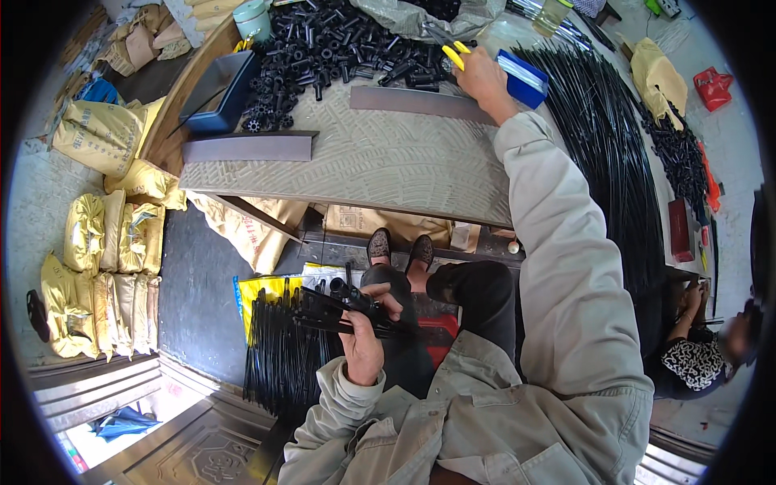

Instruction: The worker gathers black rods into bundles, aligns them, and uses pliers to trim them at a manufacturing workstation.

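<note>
Black rods (322, 324) are grasped by the left hand (365, 347) at near left; a yellow-handled tool (453, 57) is gripped by the right hand (484, 79), far right, beside a blue box (527, 94)

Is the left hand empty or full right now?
Full: the left hand is closed on thin black rods, which stick out past its thumb.

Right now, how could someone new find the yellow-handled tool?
Start at the big worktable, then its heap of black parts. Near the heap's right end, the right hand has its fingers on the tool. Bright yellow handles set it apart from the black parts and the blue box.
</note>
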### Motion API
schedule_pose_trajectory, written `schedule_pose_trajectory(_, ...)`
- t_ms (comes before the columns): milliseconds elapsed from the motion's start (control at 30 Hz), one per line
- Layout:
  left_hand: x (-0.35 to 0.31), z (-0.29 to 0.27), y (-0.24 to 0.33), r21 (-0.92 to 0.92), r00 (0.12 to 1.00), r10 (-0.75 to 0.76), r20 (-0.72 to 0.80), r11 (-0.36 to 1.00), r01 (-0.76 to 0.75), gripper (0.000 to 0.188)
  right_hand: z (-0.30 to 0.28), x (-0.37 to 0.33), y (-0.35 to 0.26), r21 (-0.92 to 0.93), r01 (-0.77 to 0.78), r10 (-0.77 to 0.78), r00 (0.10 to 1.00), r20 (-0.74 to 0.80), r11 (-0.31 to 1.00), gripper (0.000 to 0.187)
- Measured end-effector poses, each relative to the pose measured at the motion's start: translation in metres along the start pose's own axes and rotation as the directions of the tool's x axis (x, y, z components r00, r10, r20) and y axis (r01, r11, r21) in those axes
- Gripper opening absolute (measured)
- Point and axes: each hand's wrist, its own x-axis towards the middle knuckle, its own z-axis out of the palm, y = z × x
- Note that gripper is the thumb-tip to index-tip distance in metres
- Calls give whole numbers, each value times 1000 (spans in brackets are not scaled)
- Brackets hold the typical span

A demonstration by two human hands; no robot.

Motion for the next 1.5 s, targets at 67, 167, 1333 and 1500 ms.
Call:
schedule_pose_trajectory(67, 1, -1, 0, 8, 1000, -6, -4, 1000, 6, 62, -1, -1, 4, -9, 31, -31, 999, -40, 999, 28)
schedule_pose_trajectory(167, -1, -4, -2, 9, 1000, 0, -5, 1000, 0, 61, -8, -6, 4, -9, 58, -58, 993, -100, 998, 27)
schedule_pose_trajectory(1333, -93, 56, 44, 58, 910, 143, 389, 982, -179, 54, -175, -341, -59, 947, 319, -315, 897, -311, -26, 22)
schedule_pose_trajectory(1500, -95, 60, 44, 30, 934, 137, 330, 987, -156, 54, -178, -348, -66, 950, 308, -281, 916, -285, 41, 17)
